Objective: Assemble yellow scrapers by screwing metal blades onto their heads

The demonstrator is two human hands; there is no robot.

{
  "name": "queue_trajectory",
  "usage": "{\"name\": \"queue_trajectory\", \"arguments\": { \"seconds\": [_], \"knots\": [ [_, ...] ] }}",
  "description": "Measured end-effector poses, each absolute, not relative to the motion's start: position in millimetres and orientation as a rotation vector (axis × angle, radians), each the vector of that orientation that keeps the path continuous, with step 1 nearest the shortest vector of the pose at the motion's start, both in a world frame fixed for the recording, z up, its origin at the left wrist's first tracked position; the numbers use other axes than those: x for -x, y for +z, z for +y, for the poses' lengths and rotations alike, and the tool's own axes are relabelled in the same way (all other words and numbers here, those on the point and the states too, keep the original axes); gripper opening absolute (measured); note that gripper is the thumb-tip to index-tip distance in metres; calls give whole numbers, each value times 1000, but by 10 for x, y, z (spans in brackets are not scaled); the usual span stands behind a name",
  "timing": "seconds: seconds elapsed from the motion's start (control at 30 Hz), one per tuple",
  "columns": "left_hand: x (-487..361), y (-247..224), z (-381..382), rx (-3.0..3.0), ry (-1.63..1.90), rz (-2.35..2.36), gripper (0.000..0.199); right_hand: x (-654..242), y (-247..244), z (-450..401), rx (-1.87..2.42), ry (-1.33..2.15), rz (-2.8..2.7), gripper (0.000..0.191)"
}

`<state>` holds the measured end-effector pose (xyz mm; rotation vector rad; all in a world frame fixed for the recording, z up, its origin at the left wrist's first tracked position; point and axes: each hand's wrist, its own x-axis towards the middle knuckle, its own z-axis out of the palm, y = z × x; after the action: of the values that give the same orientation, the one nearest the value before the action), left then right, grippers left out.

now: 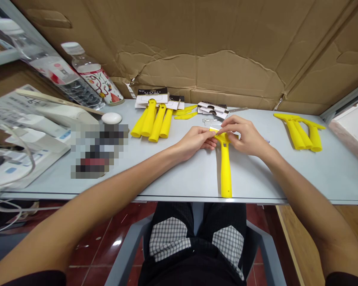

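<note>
2 hands are closed on the head of a yellow plastic scraper (pixel 225 167). The left hand (pixel 195 143) clasps its left end with curled fingers, while the right hand (pixel 244 137) pinches its top edge between thumb and forefinger. Whether a blade sits in the head is too small to tell. The scraper lies flat on a pale grey desk (pixel 256 178), its long handle pointing toward the person and reaching the desk's front edge.

Left of the scraper lie 4 matching yellow handles (pixel 155 121), with printed packaging cards (pixel 152 96) just behind them. Behind the scraper are thin metal blades (pixel 210 120) and more cards (pixel 211 109). Well right of it sits a cluster of yellow scrapers (pixel 301 133). Far left of it stand 2 plastic water bottles (pixel 89 71) beside a white computer mouse (pixel 111 118).
</note>
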<state>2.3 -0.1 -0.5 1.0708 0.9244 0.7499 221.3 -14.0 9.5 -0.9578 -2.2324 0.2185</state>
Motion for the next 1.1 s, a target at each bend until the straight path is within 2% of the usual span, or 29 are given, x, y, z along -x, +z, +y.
{"name": "queue_trajectory", "arguments": {
  "seconds": [0.57, 0.87, 1.1],
  "knots": [
    [-23, -12, -1, -1075, 751, 927, 23, -2237, 117, -129, 997, 185, -2199, 38],
    [-27, 21, 1, -1058, 752, 951, 26, -2422, 213, -25, 1270, 148, -2017, 32],
    [19, 38, 51, -1056, 786, 938, 25, -2755, 254, 87, 1529, 33, -2190, 29]
  ]
}}
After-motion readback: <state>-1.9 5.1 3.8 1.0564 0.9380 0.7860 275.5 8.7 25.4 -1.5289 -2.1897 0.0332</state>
